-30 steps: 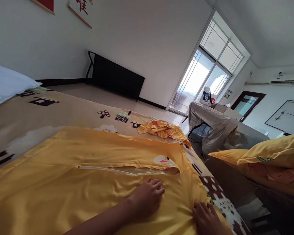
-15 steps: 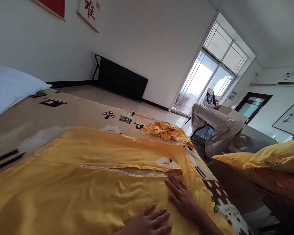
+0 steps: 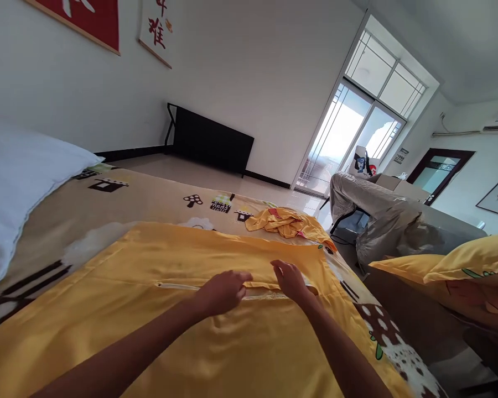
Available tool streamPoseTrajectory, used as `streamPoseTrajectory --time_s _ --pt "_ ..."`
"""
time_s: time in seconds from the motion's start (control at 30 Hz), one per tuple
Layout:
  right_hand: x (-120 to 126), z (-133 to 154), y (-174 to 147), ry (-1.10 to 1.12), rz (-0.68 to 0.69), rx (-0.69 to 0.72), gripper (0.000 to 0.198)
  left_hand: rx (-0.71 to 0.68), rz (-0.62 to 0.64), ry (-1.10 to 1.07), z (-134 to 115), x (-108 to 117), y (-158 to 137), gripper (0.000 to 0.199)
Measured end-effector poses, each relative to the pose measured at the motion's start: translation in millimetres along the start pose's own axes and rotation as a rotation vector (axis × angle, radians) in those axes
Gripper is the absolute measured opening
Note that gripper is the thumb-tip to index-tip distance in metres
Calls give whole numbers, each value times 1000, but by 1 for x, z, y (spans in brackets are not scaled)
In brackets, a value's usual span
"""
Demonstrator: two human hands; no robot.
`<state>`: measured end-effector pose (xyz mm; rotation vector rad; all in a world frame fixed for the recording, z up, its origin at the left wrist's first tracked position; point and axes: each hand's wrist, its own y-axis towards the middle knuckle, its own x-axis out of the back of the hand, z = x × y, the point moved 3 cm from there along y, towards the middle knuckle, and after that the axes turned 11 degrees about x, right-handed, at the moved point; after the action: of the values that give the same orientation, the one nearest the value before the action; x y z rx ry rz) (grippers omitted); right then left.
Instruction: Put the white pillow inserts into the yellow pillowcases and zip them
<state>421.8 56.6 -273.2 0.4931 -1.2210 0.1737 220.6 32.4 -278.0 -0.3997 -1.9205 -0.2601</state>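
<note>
Spanning the lower view, one patterned bedspread (image 3: 166,193), beige, with dark motifs. One yellow cover (image 3: 240,348), spread over it, lightly creased, lying beneath both forearms; being loose on top, it could slide or ruck if tugged from one side only. One white pillow (image 3: 37,188), at the far left, apart from the cover. One crumpled yellow cloth (image 3: 288,221), just beyond the cover's far edge; a long push forward could carry the cover into it. One pale-edged slit (image 3: 265,297), running across the cover, partly behind the hands; a hard pull across it could strain its ends. Two bare hands: left hand (image 3: 224,290), fingers curled at the slit's upper edge, grasp uncertain; right hand (image 3: 291,282), fingers bent above the slit's right part, whether pinching fabric cannot be told. Weak purchase could let the edge slip.
</note>
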Motion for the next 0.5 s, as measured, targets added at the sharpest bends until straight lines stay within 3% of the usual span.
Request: streamPoseTrajectory --time_s 0.1,0.17,0.23,0.33,0.43,0.5 --pt "-36 30 52 35 57 46 41 135 -68 78 7 0 62 52" --pt "-59 36 72 49 94 61 45 152 -79 105 25 -8 82 52" --pt "-72 27 80 48 133 57 46 195 -99 137 58 -10 89 51" --pt "-70 -20 75 21 193 6 51 323 -153 188 130 4 83 55" --pt "-49 -90 51 -31 237 -123 57 537 -181 260 209 25 69 57" --pt "-33 -134 29 -77 252 -216 58 587 -205 258 251 33 59 56"
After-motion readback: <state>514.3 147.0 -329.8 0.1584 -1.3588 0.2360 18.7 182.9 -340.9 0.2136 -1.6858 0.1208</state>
